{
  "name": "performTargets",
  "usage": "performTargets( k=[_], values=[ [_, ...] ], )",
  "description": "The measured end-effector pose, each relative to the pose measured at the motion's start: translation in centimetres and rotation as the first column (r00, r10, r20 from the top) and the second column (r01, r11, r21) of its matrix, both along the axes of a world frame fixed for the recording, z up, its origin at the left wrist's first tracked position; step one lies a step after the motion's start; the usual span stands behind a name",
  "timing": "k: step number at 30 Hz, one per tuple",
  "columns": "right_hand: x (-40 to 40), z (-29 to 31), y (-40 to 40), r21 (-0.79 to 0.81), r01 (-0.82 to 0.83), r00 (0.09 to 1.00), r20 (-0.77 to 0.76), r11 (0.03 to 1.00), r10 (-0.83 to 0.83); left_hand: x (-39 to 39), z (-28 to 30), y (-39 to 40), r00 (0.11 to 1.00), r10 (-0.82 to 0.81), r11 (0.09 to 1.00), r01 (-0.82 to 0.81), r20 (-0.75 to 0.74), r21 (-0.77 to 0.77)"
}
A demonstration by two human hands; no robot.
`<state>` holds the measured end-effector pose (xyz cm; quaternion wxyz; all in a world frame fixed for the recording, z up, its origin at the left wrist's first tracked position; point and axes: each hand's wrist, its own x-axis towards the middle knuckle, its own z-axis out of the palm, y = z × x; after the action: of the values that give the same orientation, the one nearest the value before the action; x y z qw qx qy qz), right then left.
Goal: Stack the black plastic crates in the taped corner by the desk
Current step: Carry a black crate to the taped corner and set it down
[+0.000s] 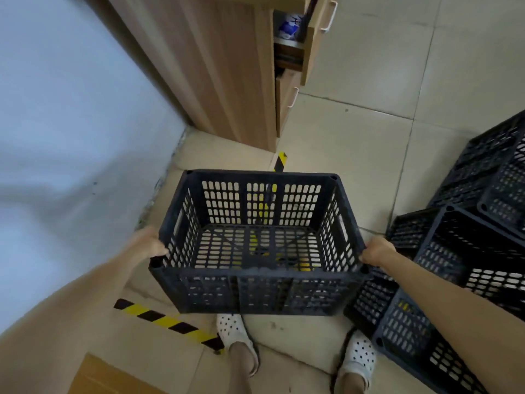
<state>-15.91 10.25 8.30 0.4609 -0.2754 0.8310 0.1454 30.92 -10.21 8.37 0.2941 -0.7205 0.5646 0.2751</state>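
So far you are carrying one black crate (257, 243), empty and upright, over the floor just inside the striped tape (170, 324), with your left hand (150, 244) clenched on its left rim and your right hand (376, 253) clenched on its right rim. No crate is sitting in the corner beside the desk (216, 66) yet, so this looks like the first. Several more are lying jumbled in the pile (466, 251) on your right, waiting.

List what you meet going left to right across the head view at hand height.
White wall → left hand → held black crate → right hand → pile of black crates on the floor.
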Motion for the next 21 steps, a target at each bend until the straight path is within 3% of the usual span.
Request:
performTargets(
  k=[2,5,9,14,21],
  values=[
    [2.0,0.5,-0.7,0.001,0.020,1.000,-0.018,1.000,-0.020,1.9,1.6,-0.6,0.999,0.013,0.998,-0.011,-0.034,0.062],
    [5.3,1.0,-2.1,0.043,-0.055,0.998,-0.027,0.998,0.057,7.1,0.2,-4.4,0.998,0.019,1.000,-0.018,-0.052,0.009],
    [9.6,0.4,-5.2,0.060,-0.150,0.988,-0.017,0.987,0.152,7.4,6.5,-6.9,0.996,-0.054,0.997,0.050,-0.075,-0.052],
    [15.3,-2.3,-7.3,0.014,-0.096,0.994,0.049,0.995,0.095,9.8,5.1,-11.4,0.945,0.268,0.956,-0.286,-0.189,-0.072],
    [20.1,-9.0,-7.1,0.007,-0.047,0.988,0.146,0.999,0.045,13.0,-0.8,-13.5,0.857,0.440,0.876,-0.476,-0.267,-0.084]
  ],
)
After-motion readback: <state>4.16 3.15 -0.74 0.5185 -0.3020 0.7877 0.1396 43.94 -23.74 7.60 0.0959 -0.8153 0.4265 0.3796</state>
